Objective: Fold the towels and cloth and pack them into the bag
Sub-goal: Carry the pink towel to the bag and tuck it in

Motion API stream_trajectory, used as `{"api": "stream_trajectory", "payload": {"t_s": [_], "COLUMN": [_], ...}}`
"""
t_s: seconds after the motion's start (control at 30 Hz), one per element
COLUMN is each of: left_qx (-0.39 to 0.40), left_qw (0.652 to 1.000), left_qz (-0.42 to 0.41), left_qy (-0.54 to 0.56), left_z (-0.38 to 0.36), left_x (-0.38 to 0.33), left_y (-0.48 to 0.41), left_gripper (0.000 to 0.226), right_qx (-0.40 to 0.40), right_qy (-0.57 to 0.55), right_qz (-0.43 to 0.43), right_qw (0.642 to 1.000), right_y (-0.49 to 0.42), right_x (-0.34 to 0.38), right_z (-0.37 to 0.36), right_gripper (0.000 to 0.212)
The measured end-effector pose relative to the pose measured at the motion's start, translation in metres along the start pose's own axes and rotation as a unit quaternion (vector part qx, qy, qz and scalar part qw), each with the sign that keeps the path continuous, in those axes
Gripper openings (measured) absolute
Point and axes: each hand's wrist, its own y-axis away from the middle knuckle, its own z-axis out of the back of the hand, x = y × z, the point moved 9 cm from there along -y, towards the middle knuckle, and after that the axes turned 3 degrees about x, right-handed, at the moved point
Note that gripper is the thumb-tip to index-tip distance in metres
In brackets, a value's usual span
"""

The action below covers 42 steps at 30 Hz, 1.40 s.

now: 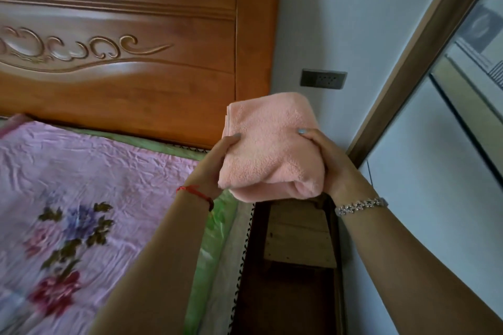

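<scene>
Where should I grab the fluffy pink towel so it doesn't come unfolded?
Take the folded peach-pink fluffy towel by its two side edges, one hand from each side, thumbs on top, as the left hand and right hand do. It is a soft stack whose near fold bulges loose, so pinching both sides should keep the layers together.
</scene>
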Motion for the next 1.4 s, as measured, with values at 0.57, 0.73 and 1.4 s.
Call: {"api": "stream_trajectory", "payload": {"t_s": [0.57,0.73,1.4], "left_qx": [-0.331,-0.451,-0.718], "left_qw": [0.935,0.878,0.616], "left_qz": [-0.125,-0.158,-0.283], "left_qy": [0.008,0.036,0.155], "left_z": [0.155,0.183,0.211], "left_x": [-0.003,0.031,0.204], "left_y": [0.244,0.36,0.82], "left_gripper": [0.038,0.036,0.014], "right_qx": [0.223,0.285,0.553], "right_qy": [0.15,0.204,0.265], "right_qz": [-0.028,-0.085,-0.248], "right_qw": [0.963,0.933,0.75], "right_y": [0.018,0.05,0.334], "right_x": [-0.106,-0.179,-0.506], "right_z": [-0.197,-0.262,-0.483], "right_gripper": [0.038,0.037,0.031]}}
